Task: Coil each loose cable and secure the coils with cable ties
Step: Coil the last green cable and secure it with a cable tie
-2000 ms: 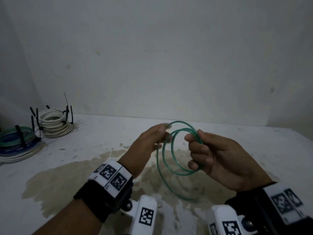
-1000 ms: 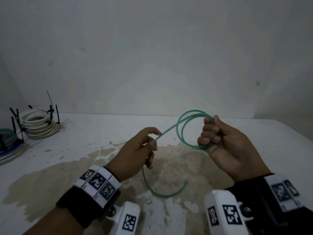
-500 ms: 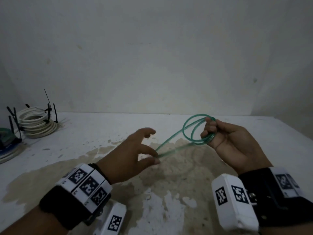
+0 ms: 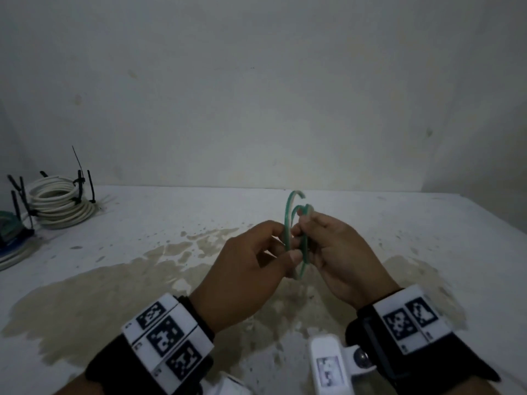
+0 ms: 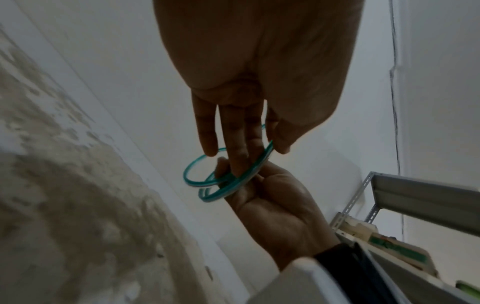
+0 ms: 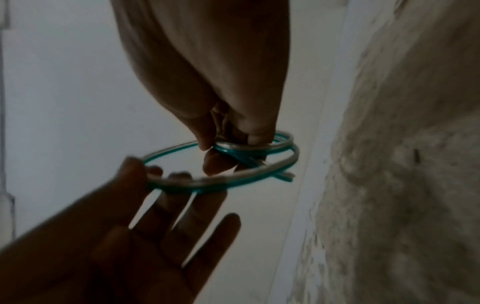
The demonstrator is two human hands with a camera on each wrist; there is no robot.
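A thin green cable point(image 4: 288, 220) is wound into a small coil of a few loops, held upright and edge-on above the stained table point(image 4: 114, 295). My right hand point(image 4: 306, 235) pinches the bunched loops point(image 6: 249, 147) between thumb and fingertips, and two short cable ends point(image 6: 285, 176) stick out past them. My left hand point(image 4: 285, 246) meets it from the left, holding the coil's other side point(image 5: 270, 149) between thumb and straight fingers. In the left wrist view the loops point(image 5: 197, 181) hang between both hands.
A stack of white cable coils point(image 4: 60, 206) bound with black cable ties point(image 4: 81, 183) stands at the back left. Green, blue and white coils point(image 4: 11, 238) lie at the far left edge. A wall closes the back. A metal shelf point(image 5: 415, 195) stands to the right.
My left hand drew the loose tail out to the left, then brought it back to the right hand. The tail is now wound into the coil and both hands hold it together.
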